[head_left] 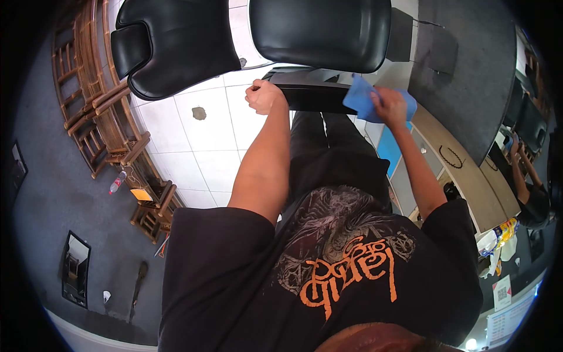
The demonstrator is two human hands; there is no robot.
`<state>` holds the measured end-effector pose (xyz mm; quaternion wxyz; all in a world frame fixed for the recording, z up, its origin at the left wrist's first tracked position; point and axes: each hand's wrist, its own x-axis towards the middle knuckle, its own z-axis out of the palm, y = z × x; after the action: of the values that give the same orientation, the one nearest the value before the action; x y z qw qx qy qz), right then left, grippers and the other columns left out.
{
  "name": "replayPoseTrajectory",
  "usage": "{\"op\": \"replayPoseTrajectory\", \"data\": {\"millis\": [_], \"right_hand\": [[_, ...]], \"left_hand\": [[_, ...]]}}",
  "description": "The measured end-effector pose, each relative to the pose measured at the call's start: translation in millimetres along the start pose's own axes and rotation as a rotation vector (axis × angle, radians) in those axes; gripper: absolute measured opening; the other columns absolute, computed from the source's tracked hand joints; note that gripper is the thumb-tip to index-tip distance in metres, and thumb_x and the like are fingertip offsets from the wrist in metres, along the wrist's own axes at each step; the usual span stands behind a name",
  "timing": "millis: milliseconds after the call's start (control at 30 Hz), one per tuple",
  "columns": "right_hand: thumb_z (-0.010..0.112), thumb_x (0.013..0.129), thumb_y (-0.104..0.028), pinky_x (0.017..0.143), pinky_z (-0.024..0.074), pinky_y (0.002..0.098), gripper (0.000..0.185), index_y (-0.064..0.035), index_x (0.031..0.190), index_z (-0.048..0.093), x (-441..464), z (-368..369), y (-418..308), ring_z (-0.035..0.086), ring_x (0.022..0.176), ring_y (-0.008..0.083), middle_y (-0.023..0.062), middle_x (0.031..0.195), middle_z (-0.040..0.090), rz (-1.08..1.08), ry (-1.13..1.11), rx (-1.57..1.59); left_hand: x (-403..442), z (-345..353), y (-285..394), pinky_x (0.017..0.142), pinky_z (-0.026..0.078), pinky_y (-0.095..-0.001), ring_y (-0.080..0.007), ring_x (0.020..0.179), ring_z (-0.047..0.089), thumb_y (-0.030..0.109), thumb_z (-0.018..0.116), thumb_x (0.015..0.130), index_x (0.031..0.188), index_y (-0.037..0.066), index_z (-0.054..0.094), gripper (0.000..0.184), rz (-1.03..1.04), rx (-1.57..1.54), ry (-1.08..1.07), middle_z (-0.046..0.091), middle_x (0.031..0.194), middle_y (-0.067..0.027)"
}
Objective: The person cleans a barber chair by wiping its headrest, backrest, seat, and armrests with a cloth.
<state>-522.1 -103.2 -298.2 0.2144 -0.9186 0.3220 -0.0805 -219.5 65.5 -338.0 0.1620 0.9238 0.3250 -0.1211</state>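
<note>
A light blue cloth is bunched in my right hand, closed around it at the right end of a long black panel. The cloth touches or overlaps that end. At the panel's left end is my left hand, its fingers curled into a fist. What lies inside that fist, if anything, is hidden. The panel runs along the near side of a black padded chair, whose seat and backrest fill the top of the head view.
Bamboo furniture stands at the left, with a plastic bottle nearby. White floor tiles show a dark patch. On the right, a wooden counter holds a dark beaded loop, below a mirror.
</note>
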Motion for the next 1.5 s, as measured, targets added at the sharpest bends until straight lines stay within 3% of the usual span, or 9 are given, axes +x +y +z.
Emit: {"op": "replayPoseTrajectory", "data": {"millis": [167, 233, 300, 500, 767, 1100, 1233, 1333, 1500], "right_hand": [[0.065, 0.102, -0.029, 0.077, 0.0547, 0.0476, 0.025, -0.007, 0.098, 0.076, 4, -2, -1, 0.071, 0.083, 0.0361, 0.0127, 0.091, 0.075, 0.235, -0.231, -0.082], [0.056, 0.107, -0.035, 0.074, 0.0545, 0.0498, 0.032, -0.0098, 0.101, 0.075, 16, 28, -24, 0.071, 0.082, 0.0392, 0.0161, 0.086, 0.074, 0.04, -0.045, 0.193], [0.052, 0.109, -0.037, 0.076, 0.0552, 0.051, 0.035, -0.0109, 0.101, 0.074, 47, 45, -76, 0.071, 0.085, 0.04, 0.017, 0.088, 0.074, 0.15, -0.362, 0.188], [0.04, 0.109, -0.047, 0.102, 0.0518, 0.0504, 0.053, -0.0118, 0.115, 0.078, 138, 131, -192, 0.067, 0.119, 0.0409, 0.0198, 0.124, 0.074, 0.258, -0.767, 0.31], [0.028, 0.106, -0.071, 0.127, 0.0278, 0.0476, 0.076, -0.0224, 0.162, 0.045, 116, 81, -88, 0.04, 0.154, 0.0339, 0.0116, 0.169, 0.04, 0.279, -1.158, 0.353], [0.041, 0.103, -0.072, 0.12, 0.0353, 0.0369, 0.082, -0.0085, 0.152, 0.056, 103, 49, 26, 0.057, 0.134, 0.0269, 0.0119, 0.148, 0.061, 0.68, -1.458, 0.284], [0.043, 0.098, -0.075, 0.126, 0.027, 0.0416, 0.088, -0.0094, 0.156, 0.053, 98, 149, 7, 0.041, 0.152, 0.0315, 0.0153, 0.164, 0.046, 0.416, -1.18, 0.62], [0.046, 0.094, -0.08, 0.128, 0.0229, 0.0441, 0.095, -0.0092, 0.158, 0.051, 142, 144, -78, 0.033, 0.157, 0.0337, 0.0181, 0.169, 0.038, 0.434, -1.121, 0.426], [0.046, 0.095, -0.082, 0.121, 0.0324, 0.0435, 0.095, -0.0041, 0.148, 0.059, 132, 159, -76, 0.045, 0.146, 0.0359, 0.0216, 0.157, 0.051, 0.417, -1.146, 0.399]], "left_hand": [[0, 4, -4, 0.089, 0.056, -0.0503, -0.0366, 0.094, 0.073, 0.035, 0.048, 0.097, 0.103, 0.007, 0.074, 0.039, 0.09, 0.042, 0.092, 0.076, 0.106, -0.0143], [-1, 5, -5, 0.091, 0.054, -0.0504, -0.0347, 0.098, 0.071, 0.034, 0.048, 0.098, 0.102, 0.007, 0.073, 0.038, 0.093, 0.039, 0.089, 0.074, 0.107, -0.0119], [-1, 2, -3, 0.095, 0.05, -0.0501, -0.0308, 0.105, 0.066, 0.033, 0.049, 0.099, 0.102, 0.008, 0.073, 0.034, 0.06, 0.009, 0.032, 0.071, 0.11, -0.007], [4, 2, -1, 0.089, 0.055, -0.0506, -0.0337, 0.1, 0.069, 0.033, 0.05, 0.096, 0.1, 0.007, 0.074, 0.035, 0.005, 0.013, 0.023, 0.072, 0.108, -0.0099], [2, 3, -3, 0.088, 0.054, -0.0507, -0.0332, 0.101, 0.069, 0.033, 0.049, 0.098, 0.101, 0.007, 0.074, 0.036, 0.039, 0.013, 0.035, 0.072, 0.108, -0.0095], [-3, 0, -2, 0.091, 0.055, -0.05, -0.0366, 0.102, 0.071, 0.035, 0.048, 0.098, 0.105, 0.004, 0.074, 0.041, 0.112, 0.051, 0.085, 0.073, 0.112, -0.016], [-5, -2, -1, 0.09, 0.055, -0.0497, -0.0362, 0.103, 0.07, 0.035, 0.048, 0.098, 0.106, 0.004, 0.075, 0.042, 0.115, 0.05, 0.074, 0.073, 0.113, -0.0159], [-4, 0, -1, 0.09, 0.055, -0.0501, -0.0359, 0.103, 0.07, 0.035, 0.048, 0.098, 0.106, 0.004, 0.075, 0.041, 0.12, 0.051, 0.087, 0.073, 0.112, -0.0154], [-5, -4, 1, 0.089, 0.055, -0.0503, -0.035, 0.101, 0.071, 0.035, 0.049, 0.097, 0.105, 0.006, 0.075, 0.04, 0.119, 0.081, 0.083, 0.073, 0.112, -0.0131]]}}
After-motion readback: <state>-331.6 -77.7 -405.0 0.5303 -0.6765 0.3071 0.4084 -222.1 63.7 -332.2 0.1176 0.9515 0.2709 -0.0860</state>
